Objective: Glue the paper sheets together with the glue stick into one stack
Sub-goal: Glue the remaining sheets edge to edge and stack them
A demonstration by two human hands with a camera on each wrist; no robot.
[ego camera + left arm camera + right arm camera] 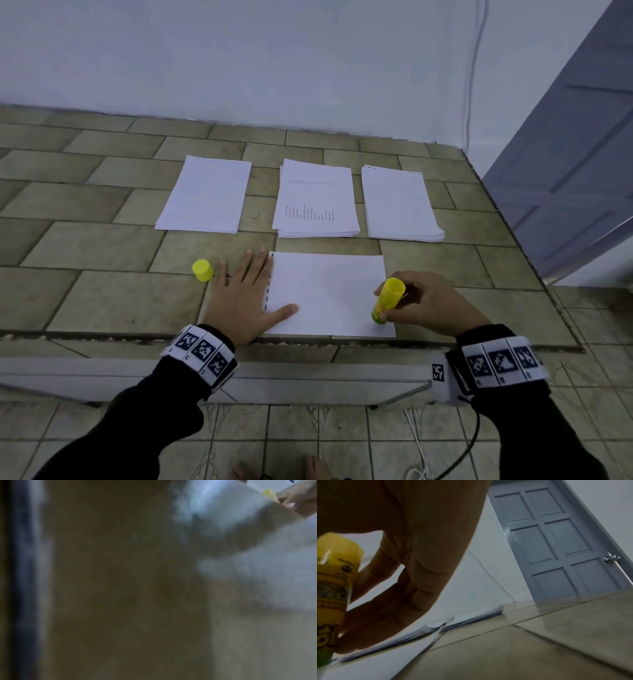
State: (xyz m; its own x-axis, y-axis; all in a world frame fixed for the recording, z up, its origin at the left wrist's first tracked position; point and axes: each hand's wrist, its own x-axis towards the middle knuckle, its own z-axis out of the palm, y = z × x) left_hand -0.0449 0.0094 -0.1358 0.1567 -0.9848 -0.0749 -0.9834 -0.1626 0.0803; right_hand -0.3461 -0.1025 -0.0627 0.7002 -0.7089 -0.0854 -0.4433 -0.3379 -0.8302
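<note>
Glue stick (386, 301) gripped in right hand (428, 303), tip down at sheet (325, 291) near-right corner; left hand (245, 294) flat, pinning sheet's left edge.

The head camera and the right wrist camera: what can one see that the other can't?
Only the head view shows the left hand flat on the near sheet's edge, the yellow cap beside it, and the leftmost paper pile. Only the right wrist view shows the door's knob. Both show the right hand holding the glue stick on that sheet, the other paper piles and the grey door.
</note>
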